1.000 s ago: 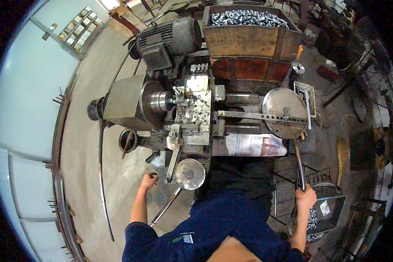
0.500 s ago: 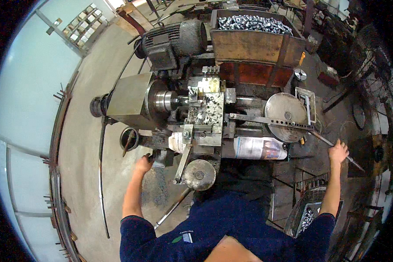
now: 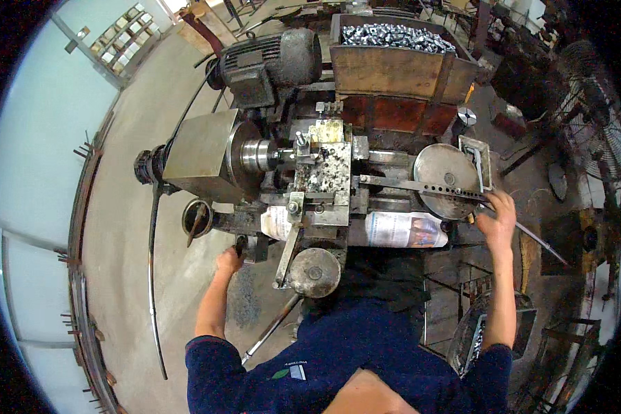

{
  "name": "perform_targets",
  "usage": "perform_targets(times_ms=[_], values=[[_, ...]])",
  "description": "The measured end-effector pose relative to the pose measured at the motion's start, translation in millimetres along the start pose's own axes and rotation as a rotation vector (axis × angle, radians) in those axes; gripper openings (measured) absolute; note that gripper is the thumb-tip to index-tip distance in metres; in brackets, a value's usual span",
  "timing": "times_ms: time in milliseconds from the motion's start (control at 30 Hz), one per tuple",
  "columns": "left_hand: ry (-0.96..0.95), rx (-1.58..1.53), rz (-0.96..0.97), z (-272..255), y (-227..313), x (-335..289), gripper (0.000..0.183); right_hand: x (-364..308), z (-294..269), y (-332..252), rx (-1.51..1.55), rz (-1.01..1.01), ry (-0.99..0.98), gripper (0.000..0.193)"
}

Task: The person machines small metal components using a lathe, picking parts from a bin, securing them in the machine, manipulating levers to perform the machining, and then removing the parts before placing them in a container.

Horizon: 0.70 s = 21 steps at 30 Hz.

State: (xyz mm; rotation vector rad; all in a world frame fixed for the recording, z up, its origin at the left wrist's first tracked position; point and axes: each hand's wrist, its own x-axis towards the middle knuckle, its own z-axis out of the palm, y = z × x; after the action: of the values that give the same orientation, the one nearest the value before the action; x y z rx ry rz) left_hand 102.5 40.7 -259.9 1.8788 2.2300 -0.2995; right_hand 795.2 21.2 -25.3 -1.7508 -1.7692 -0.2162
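Note:
My left hand (image 3: 229, 260) is closed round a short dark handle (image 3: 241, 243), beside a small metal block at the lower left of the lathe-like machine (image 3: 324, 169). At the right, my right hand (image 3: 499, 219) is at the outer end of a perforated metal bar (image 3: 428, 186), thumb and fingers apart. A steel rod (image 3: 538, 240) runs on from that end, passing by the hand. Beneath the bar is a large round metal plate (image 3: 438, 162). Left of the tool carriage sits a shiny cylindrical spindle (image 3: 257, 156). Whether my right fingers touch the bar is unclear.
Behind the machine stands a rusty bin (image 3: 393, 72) heaped with small metal parts (image 3: 400, 38). An electric motor (image 3: 272, 62) is at the back left. A pot with a stick (image 3: 197, 218) stands left. A smaller parts container (image 3: 524, 324) is below my right arm.
My right hand has left the outer rod and moved inward to the end of the perforated bar. My left hand stays at the dark handle. The whole view has shifted slightly.

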Motion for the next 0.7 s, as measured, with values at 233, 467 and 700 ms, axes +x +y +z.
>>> perform_targets(times_ms=[233,467,700], values=[[-0.068,-0.541,0.015,-72.7,-29.1,-17.0,0.045,106.4,58.0,-196.9,0.408,-0.536,-0.178,0.04],[0.771,-0.372,-0.268,-233.8,-122.1,-138.6,0.026,146.1,127.8,-331.2,-0.134,-0.749,-0.578,0.03],[0.586,-0.279,-0.491,-161.5,-47.0,-181.2,0.049,151.2,151.0,-341.8,-0.093,-0.77,-0.739,0.034]])
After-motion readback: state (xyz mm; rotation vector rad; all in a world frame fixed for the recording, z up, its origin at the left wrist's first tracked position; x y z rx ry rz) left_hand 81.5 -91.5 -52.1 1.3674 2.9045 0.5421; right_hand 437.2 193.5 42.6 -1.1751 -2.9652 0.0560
